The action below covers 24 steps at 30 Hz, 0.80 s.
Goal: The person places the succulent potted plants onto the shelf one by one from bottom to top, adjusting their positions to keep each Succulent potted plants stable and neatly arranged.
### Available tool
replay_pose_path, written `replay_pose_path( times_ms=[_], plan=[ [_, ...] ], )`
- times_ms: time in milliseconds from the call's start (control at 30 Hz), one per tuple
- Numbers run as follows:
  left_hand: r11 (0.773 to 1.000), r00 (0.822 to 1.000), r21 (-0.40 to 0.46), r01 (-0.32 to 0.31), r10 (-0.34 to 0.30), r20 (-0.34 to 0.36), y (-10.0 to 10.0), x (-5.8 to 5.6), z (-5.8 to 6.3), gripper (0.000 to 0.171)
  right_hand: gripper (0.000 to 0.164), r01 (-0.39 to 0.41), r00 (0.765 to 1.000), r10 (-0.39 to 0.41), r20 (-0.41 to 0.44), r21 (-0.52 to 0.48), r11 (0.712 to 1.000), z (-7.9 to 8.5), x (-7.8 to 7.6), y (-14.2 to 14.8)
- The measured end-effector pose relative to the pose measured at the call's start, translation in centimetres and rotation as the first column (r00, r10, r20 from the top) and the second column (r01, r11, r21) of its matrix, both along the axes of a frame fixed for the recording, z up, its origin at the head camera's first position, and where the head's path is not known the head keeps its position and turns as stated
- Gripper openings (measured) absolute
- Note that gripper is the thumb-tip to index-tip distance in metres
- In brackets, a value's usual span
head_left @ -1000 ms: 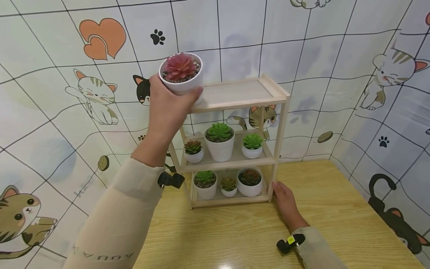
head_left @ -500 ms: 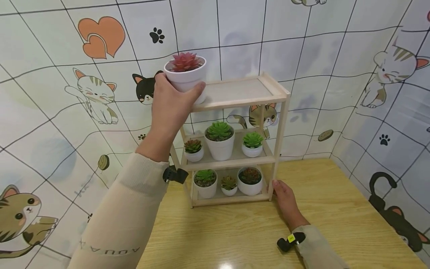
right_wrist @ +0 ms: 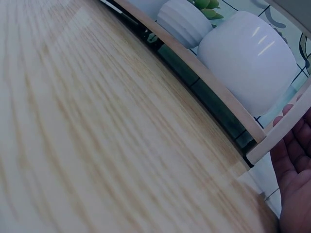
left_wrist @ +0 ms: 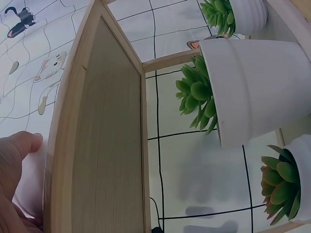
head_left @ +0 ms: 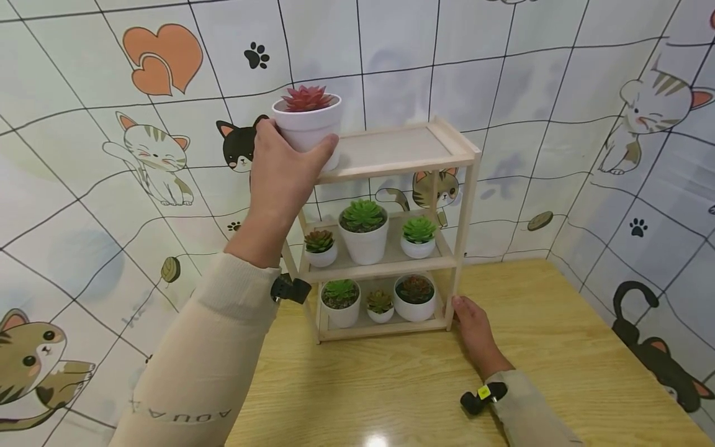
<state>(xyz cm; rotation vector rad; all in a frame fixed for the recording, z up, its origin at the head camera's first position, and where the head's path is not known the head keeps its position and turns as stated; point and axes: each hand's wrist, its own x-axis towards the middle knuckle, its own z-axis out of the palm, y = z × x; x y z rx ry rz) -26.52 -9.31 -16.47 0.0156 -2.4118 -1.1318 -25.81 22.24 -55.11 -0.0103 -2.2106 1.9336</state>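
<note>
My left hand (head_left: pixel 287 171) grips a white pot (head_left: pixel 309 127) from its near side. A red succulent (head_left: pixel 307 99) fills the pot, which is upright at the left end of the top tier of a wooden shelf rack (head_left: pixel 391 166). Whether its base touches the tier is hidden by the hand. In the left wrist view the thumb (left_wrist: pixel 26 141) lies against the pot, just past the tier's edge. Low at the rack's right front leg, my right hand (head_left: pixel 475 329) holds on, its fingertips (right_wrist: pixel 278 120) reaching past the leg (right_wrist: pixel 279 133).
On the middle tier stand a large green succulent (head_left: pixel 363 239), a small reddish one (head_left: pixel 321 251) and a small green one (head_left: pixel 418 239). The bottom tier holds three more pots, including a brown-leaved one (head_left: pixel 414 301). The wooden table (head_left: pixel 357 385) meets a cat-patterned wall (head_left: pixel 519 93).
The pot in my left hand has tipped from leaning toward me to upright and shifted slightly right. My right hand stays at the leg.
</note>
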Motion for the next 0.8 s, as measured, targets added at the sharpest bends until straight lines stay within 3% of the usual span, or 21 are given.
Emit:
replay_pose_path(
  times_ms=[467,800],
  plan=[
    [0.998,0.997,-0.069,0.014,-0.018,-0.069,-0.3,1.4,-1.3,0.088,0.051,0.0,1.0,0.0,0.013,-0.014,1.0,0.1,0.1,0.0],
    [0.999,0.984,-0.032,-0.021,0.015,-0.177,-0.6,4.0,-3.1,0.078,0.054,0.003,1.0,-0.003,0.001,0.007,1.0,0.0,0.3,-0.1]
  ],
)
